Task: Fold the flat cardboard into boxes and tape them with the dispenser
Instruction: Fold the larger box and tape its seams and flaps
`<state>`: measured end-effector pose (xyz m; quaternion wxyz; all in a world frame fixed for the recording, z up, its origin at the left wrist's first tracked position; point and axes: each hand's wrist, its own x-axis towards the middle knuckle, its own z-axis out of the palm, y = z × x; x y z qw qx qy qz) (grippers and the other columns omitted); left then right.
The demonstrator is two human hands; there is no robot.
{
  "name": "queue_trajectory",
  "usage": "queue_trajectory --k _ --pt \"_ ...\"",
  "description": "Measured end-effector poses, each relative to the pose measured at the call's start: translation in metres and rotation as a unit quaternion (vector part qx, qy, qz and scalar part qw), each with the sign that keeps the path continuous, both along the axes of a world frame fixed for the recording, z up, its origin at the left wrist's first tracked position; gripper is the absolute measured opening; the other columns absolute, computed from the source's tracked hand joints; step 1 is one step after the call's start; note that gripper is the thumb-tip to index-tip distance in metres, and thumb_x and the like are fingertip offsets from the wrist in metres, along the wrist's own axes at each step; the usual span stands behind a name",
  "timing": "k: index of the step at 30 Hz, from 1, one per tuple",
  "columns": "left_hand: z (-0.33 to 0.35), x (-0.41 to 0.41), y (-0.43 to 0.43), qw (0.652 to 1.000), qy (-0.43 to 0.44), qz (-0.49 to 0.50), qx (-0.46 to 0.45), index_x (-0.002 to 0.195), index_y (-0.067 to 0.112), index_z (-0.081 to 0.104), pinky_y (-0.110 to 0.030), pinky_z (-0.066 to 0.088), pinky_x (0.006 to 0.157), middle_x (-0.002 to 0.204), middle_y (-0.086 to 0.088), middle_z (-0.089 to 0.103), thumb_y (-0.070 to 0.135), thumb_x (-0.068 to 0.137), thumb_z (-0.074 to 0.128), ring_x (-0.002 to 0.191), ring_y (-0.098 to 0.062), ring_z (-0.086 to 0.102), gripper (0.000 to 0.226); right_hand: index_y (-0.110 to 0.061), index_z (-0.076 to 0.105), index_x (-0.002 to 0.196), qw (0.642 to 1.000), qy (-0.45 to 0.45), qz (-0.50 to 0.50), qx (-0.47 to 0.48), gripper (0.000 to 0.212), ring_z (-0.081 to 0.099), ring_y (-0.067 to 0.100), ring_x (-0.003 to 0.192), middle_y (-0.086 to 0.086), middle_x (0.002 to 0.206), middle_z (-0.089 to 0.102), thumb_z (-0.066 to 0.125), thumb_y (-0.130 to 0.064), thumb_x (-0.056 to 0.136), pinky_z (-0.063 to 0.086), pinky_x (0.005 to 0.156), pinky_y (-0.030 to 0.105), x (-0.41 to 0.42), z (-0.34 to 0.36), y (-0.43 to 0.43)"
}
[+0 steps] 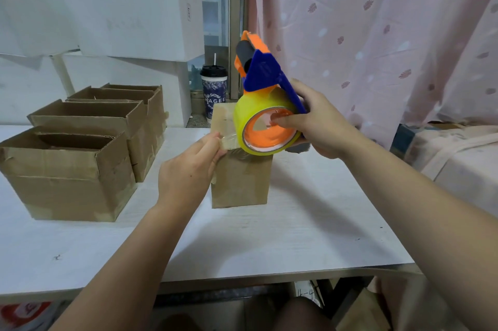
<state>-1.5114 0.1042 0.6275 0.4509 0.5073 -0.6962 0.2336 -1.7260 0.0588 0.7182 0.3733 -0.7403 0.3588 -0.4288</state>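
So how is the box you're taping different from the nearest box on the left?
The middle box is closed on top; the left box is open. The left hand presses tape onto the middle box; nothing touches the left box. Both are brown cardboard.

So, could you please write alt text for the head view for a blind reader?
The right hand holds a tape dispenser over a cardboard box, the left hand pressing tape onto it; open boxes stand left.

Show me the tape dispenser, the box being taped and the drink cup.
tape dispenser (262, 71): head view, blue side plate.
box being taped (239, 182): head view, front wall.
drink cup (214, 90): head view, printed sleeve.
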Motion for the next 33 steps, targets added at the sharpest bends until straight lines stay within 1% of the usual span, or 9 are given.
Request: queue_trajectory --k 3,6,8,12,15,17,21,26,33 --pt "-0.003 0.001 -0.002 1.0 -0.008 0.016 0.006 0.097 0.01 0.067 -0.032 0.048 0.039 0.107 0.0 0.071 0.031 0.094 0.042 0.069 -0.027 0.068 0.034 -0.048 0.049 0.129 0.998 0.049 -0.024 -0.042 0.076 0.056 0.043 0.105 -0.002 0.119 0.06 0.066 0.001 0.073 0.052 0.069 0.065 -0.005 0.003 -0.001" --pt "-0.004 0.001 -0.002 1.0 0.004 0.023 0.011 0.094 0.006 0.069 -0.035 0.049 0.04 0.109 0.001 0.07 0.031 0.094 0.042 0.069 -0.027 0.068 0.037 -0.044 0.049 0.132 0.994 0.07 -0.038 -0.075 0.077 0.058 0.025 0.107 -0.006 0.118 0.062 0.061 -0.011 0.064 0.058 0.073 0.039 -0.009 0.005 -0.002" --pt "-0.004 0.001 -0.002 1.0 0.004 0.022 0.006 0.095 0.006 0.069 -0.034 0.049 0.041 0.109 0.001 0.071 0.029 0.094 0.043 0.067 -0.026 0.068 0.035 -0.038 0.049 0.136 0.99 0.093 -0.043 -0.093 0.08 0.056 0.017 0.108 -0.009 0.118 0.061 0.058 -0.014 0.06 0.052 0.073 0.026 -0.013 0.009 -0.001" --pt "-0.004 -0.001 0.0 0.999 -0.013 0.032 -0.002 0.097 0.005 0.071 -0.032 0.048 0.039 0.106 -0.001 0.071 0.028 0.094 0.044 0.06 -0.027 0.066 0.035 -0.034 0.052 0.128 0.972 0.152 -0.067 -0.167 0.072 0.058 0.023 0.093 -0.004 0.111 0.061 0.053 -0.013 0.06 0.055 0.071 0.031 -0.013 0.01 0.006" --pt "-0.003 0.002 -0.001 0.999 -0.025 0.037 0.003 0.097 0.004 0.07 -0.032 0.047 0.038 0.106 -0.002 0.072 0.025 0.095 0.048 0.057 -0.029 0.064 0.03 -0.029 0.053 0.114 0.94 0.206 -0.079 -0.259 0.056 0.05 0.017 0.078 -0.014 0.09 0.053 0.049 -0.013 0.06 0.043 0.067 0.017 -0.016 0.012 0.004" --pt "-0.004 0.004 -0.001 0.999 -0.02 0.034 0.008 0.094 0.003 0.07 -0.033 0.048 0.039 0.108 -0.002 0.071 0.022 0.093 0.055 0.06 -0.029 0.065 0.024 -0.029 0.053 0.112 0.942 0.217 -0.098 -0.237 0.054 0.049 0.015 0.074 -0.015 0.086 0.053 0.049 -0.012 0.061 0.039 0.066 0.015 -0.028 0.015 -0.001" --pt "-0.005 0.003 -0.004 0.999 -0.028 0.038 0.009 0.091 0.005 0.07 -0.029 0.046 0.039 0.11 0.0 0.07 0.029 0.095 0.046 0.059 -0.027 0.064 0.034 -0.036 0.051 0.105 0.948 0.236 -0.115 -0.179 0.05 0.052 0.02 0.073 -0.011 0.085 0.056 0.055 -0.005 0.067 0.042 0.064 0.028 -0.05 0.003 -0.005" --pt "-0.005 0.002 -0.006 0.999 -0.028 0.038 -0.003 0.087 0.005 0.068 -0.027 0.044 0.038 0.109 0.002 0.071 0.028 0.095 0.046 0.058 -0.025 0.064 0.033 -0.056 0.049 0.091 0.969 0.182 -0.096 -0.133 0.052 0.051 0.005 0.067 -0.024 0.079 0.056 0.051 -0.015 0.06 0.037 0.055 0.006 -0.053 -0.01 -0.012" --pt "0.001 0.002 -0.009 0.997 -0.065 0.01 -0.035 0.079 0.002 0.065 -0.03 0.042 0.032 0.101 -0.001 0.072 0.024 0.093 0.048 0.048 -0.027 0.06 0.032 -0.054 0.052 0.096 0.977 0.125 -0.103 -0.14 0.059 0.049 0.008 0.07 -0.01 0.088 0.059 0.046 -0.009 0.058 0.038 0.056 0.008 -0.058 -0.029 -0.025"
